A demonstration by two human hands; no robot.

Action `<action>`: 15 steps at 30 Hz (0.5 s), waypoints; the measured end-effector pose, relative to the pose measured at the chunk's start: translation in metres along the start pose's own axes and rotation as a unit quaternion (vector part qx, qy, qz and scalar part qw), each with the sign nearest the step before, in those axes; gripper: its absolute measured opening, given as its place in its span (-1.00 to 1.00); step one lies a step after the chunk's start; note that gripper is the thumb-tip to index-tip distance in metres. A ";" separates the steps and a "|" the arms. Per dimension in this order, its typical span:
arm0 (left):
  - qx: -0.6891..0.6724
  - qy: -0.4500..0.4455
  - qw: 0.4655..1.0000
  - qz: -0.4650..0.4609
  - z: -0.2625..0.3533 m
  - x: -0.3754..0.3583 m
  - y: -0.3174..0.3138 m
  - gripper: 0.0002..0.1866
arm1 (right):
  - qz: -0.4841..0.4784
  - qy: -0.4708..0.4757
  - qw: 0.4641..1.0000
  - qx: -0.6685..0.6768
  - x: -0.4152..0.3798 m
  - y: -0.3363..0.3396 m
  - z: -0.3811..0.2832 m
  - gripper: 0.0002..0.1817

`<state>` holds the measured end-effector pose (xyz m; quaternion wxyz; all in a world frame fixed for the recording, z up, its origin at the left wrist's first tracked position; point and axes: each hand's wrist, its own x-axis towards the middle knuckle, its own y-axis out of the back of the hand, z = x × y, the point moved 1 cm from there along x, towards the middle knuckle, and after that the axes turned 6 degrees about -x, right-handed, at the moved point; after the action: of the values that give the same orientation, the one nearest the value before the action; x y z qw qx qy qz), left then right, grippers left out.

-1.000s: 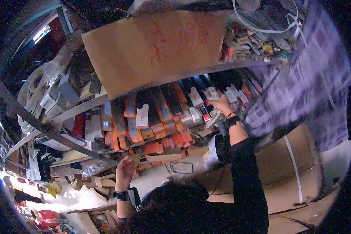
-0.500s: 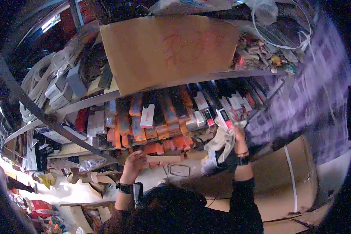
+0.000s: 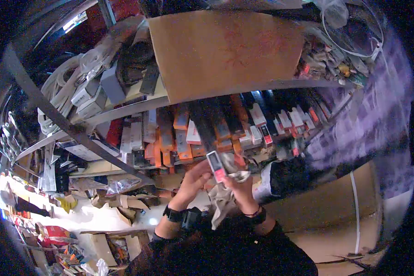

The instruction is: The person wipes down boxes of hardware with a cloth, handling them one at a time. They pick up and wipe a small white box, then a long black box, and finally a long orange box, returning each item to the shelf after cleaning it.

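Observation:
In front of my chest, a narrow white box [image 3: 215,166] with a dark window and a red end stands tilted between my two hands. My right hand [image 3: 241,191] grips its lower end, and a crumpled off-white cloth glove [image 3: 221,204] hangs from the same hand. My left hand [image 3: 193,184] is closed at the box's left edge, its fingertips partly hidden behind it. Beyond the hands, a shelf holds rows of long orange boxes [image 3: 183,149] and white boxes [image 3: 257,115]. A similar red-and-black-ended box [image 3: 266,134] lies among them.
A large cardboard sheet [image 3: 230,55] leans on the upper shelf, beside coiled pale tubing [image 3: 62,87]. A metal shelf post [image 3: 46,103] slants across the left. A big brown carton [image 3: 326,207] stands at right, near a purple patterned cloth [image 3: 368,115]. Open boxes [image 3: 101,248] sit lower left.
My right hand has drawn the white box and glove away from the shelf, leftward and toward me. My left hand has moved right to meet the box. The view has shifted slightly.

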<state>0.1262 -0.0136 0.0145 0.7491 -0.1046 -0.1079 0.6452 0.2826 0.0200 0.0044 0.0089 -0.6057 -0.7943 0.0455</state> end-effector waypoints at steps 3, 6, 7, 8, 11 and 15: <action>-0.154 0.019 0.986 0.060 0.007 -0.016 0.007 -0.40 | -0.028 0.076 0.995 0.064 -0.003 -0.035 -0.015 -0.43; -0.176 -0.013 0.979 0.106 -0.002 -0.026 0.016 -0.44 | 0.015 0.282 0.947 -0.155 -0.016 -0.047 -0.013 -0.37; -0.197 -0.035 0.972 0.125 -0.004 -0.030 0.017 -0.48 | -0.015 0.226 0.961 -0.158 -0.022 -0.049 0.001 -0.39; -0.198 -0.038 0.971 0.130 -0.007 -0.033 0.022 -0.48 | -0.021 0.226 0.961 -0.158 -0.022 -0.046 0.004 -0.39; -0.232 0.003 0.952 0.197 -0.011 -0.042 0.038 -0.51 | -0.160 0.072 0.983 -0.048 -0.031 -0.036 -0.017 -0.59; -0.201 -0.017 0.965 0.170 0.018 -0.052 0.038 -0.48 | -0.073 0.071 0.994 -0.028 -0.009 -0.012 -0.025 -0.61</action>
<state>0.0773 -0.0589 0.0187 0.5900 -0.2592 -0.2289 0.7296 0.2748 0.0100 0.0304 0.0517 -0.5482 -0.8345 -0.0209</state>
